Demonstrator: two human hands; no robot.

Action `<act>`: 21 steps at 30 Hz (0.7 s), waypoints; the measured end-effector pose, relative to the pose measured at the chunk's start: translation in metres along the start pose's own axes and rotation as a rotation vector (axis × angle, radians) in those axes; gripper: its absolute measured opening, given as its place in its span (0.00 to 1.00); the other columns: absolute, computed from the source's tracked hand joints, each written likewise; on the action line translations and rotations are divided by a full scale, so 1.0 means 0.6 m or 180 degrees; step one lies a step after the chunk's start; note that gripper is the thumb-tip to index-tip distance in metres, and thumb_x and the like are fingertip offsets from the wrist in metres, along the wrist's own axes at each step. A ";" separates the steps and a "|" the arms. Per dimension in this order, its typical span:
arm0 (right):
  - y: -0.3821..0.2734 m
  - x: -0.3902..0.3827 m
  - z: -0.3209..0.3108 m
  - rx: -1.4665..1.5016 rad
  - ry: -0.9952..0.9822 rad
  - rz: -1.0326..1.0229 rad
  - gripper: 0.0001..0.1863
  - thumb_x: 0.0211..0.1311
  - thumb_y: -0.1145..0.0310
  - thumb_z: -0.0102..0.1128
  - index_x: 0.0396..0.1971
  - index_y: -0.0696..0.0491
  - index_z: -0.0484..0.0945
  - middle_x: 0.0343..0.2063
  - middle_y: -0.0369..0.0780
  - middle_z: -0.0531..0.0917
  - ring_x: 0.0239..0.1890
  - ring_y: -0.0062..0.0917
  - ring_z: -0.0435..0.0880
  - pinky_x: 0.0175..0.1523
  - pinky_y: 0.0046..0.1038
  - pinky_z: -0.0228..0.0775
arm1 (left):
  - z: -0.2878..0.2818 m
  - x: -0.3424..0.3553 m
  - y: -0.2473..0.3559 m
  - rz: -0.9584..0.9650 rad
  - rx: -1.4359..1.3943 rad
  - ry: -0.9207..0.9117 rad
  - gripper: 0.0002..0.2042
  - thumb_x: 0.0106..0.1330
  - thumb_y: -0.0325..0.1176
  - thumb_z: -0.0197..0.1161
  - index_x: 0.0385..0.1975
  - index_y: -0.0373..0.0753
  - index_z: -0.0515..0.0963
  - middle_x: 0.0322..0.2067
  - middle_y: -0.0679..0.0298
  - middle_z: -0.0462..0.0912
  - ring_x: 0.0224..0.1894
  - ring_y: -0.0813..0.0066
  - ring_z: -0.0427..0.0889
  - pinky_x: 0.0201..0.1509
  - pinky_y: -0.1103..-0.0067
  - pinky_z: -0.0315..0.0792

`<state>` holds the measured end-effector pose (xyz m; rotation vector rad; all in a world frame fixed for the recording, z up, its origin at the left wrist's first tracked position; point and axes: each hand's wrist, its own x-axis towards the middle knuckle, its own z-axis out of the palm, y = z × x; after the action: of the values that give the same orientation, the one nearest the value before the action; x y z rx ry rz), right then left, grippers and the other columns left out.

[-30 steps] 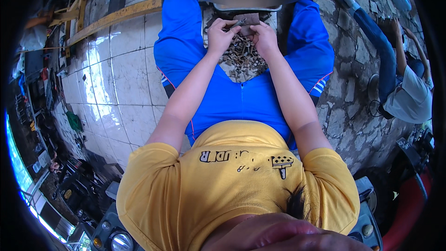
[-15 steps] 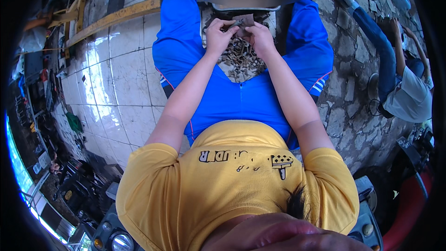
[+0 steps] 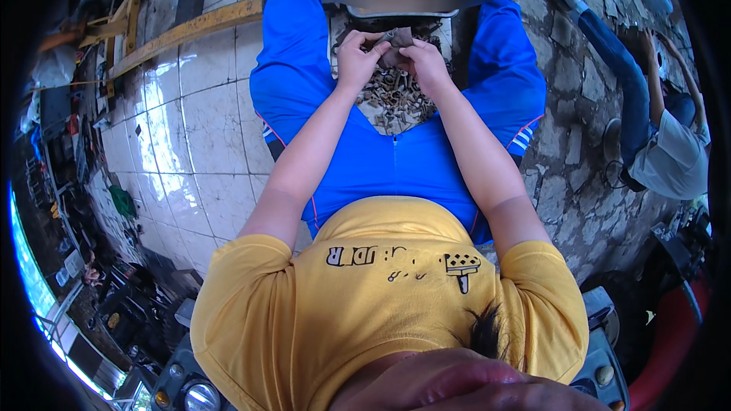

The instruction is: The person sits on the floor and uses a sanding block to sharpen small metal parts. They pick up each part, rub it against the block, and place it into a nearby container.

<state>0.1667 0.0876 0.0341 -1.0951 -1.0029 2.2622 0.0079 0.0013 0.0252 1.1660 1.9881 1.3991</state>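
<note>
Between my knees, my left hand [image 3: 356, 61] and my right hand [image 3: 428, 68] meet over a pile of small metal parts [image 3: 392, 95], many of them bolt-like. A small brown-grey sheet [image 3: 397, 39], cloth or sandpaper, I cannot tell which, is bunched between my fingertips. My right thumb and fingers pinch its right side. My left thumb and forefinger are closed at its left side. Whatever lies inside the folds is hidden.
A pale-rimmed container [image 3: 403, 14] stands beyond the pile. On the left a yellow metal frame [image 3: 190, 30] crosses the tiled floor [image 3: 175, 129]. Another person [image 3: 670, 152] sits at the right on stone paving [image 3: 579, 190]. Machinery with a round lamp [image 3: 202, 396] is at the lower left.
The sheet was flatter, with a small thin metal part showing at my left fingertips. Now the sheet is folded and bunched, and that part is out of sight. Both hands stay nearly in place.
</note>
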 end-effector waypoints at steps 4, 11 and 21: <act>-0.021 -0.002 -0.002 0.0537 -0.0079 -0.0172 0.18 0.70 0.77 0.52 0.56 0.60 0.82 0.50 0.42 0.87 0.49 0.27 0.88 0.55 0.30 0.82 | 0.002 -0.001 0.000 0.0006 -0.0062 0.0061 0.13 0.57 0.31 0.82 0.40 0.36 0.90 0.33 0.61 0.84 0.35 0.71 0.86 0.39 0.75 0.78; -0.025 -0.003 -0.005 0.0606 -0.0145 -0.0234 0.17 0.70 0.76 0.54 0.55 0.58 0.83 0.49 0.41 0.87 0.50 0.27 0.88 0.54 0.30 0.82 | 0.000 -0.001 0.014 -0.0068 0.0101 -0.0069 0.12 0.60 0.32 0.81 0.40 0.34 0.89 0.35 0.60 0.85 0.36 0.72 0.86 0.41 0.75 0.79; -0.022 0.018 -0.047 0.0743 0.0348 -0.0109 0.14 0.71 0.76 0.53 0.53 0.55 0.81 0.47 0.39 0.89 0.46 0.25 0.89 0.48 0.28 0.83 | 0.004 0.003 -0.018 -0.1773 -0.2187 -0.0500 0.15 0.82 0.44 0.59 0.55 0.41 0.83 0.40 0.71 0.87 0.37 0.84 0.81 0.44 0.84 0.75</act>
<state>0.1841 0.1148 0.0269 -1.0783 -0.6891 2.1998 0.0045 0.0029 0.0149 0.3615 1.3765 1.4404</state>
